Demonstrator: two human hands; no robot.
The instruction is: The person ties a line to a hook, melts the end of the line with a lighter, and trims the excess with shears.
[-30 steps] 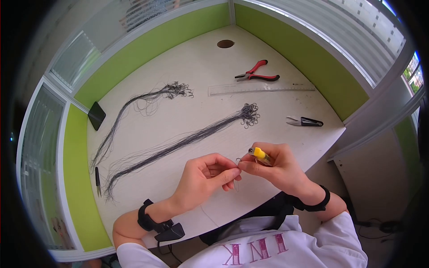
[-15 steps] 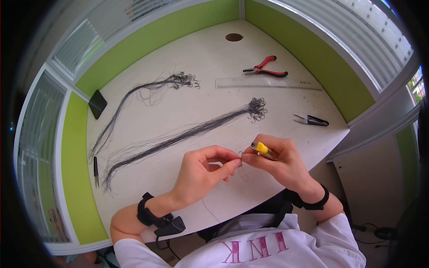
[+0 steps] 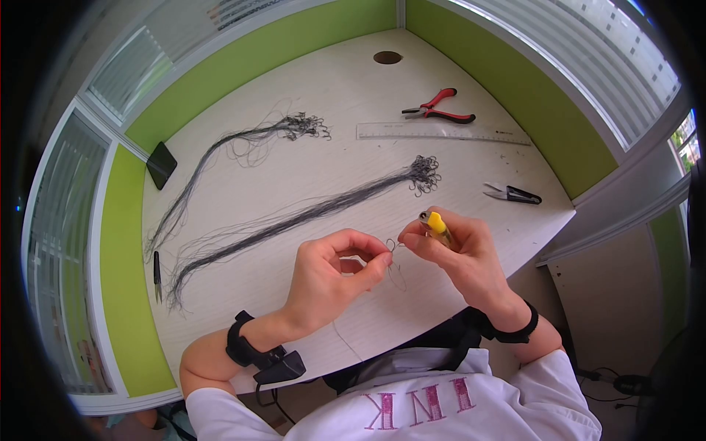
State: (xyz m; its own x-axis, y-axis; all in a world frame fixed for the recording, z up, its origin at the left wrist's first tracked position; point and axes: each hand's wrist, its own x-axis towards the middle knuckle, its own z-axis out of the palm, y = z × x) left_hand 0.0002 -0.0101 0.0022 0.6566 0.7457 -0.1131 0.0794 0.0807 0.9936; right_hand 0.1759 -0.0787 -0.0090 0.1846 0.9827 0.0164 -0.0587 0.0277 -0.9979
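Between the thumb and index finger of my left hand (image 3: 334, 272) is a small fish hook (image 3: 391, 245), its bend showing past the fingertips. A thin fishing line (image 3: 401, 283) loops below it, and another strand runs from under the hand toward the desk's front edge. My right hand (image 3: 467, 257) is closed around a yellow lighter (image 3: 439, 225), metal end up. Its thumb and index tips are close to the hook; whether they also pinch the line's end is too fine to tell. Beyond both hands lies a bundle of hooks (image 3: 423, 175) tied to long dark lines (image 3: 294, 218).
A second bundle of hooks on lines (image 3: 305, 126) lies farther back. Red-handled pliers (image 3: 441, 109) and a clear ruler (image 3: 441, 133) are at the back right, with thread snips (image 3: 513, 193) nearer. Another snips (image 3: 157, 278) and a black phone-like slab (image 3: 161, 167) are at left.
My hands have drawn slightly apart, the left moving a little left and the right a little right and up. More of the hook shows between them.
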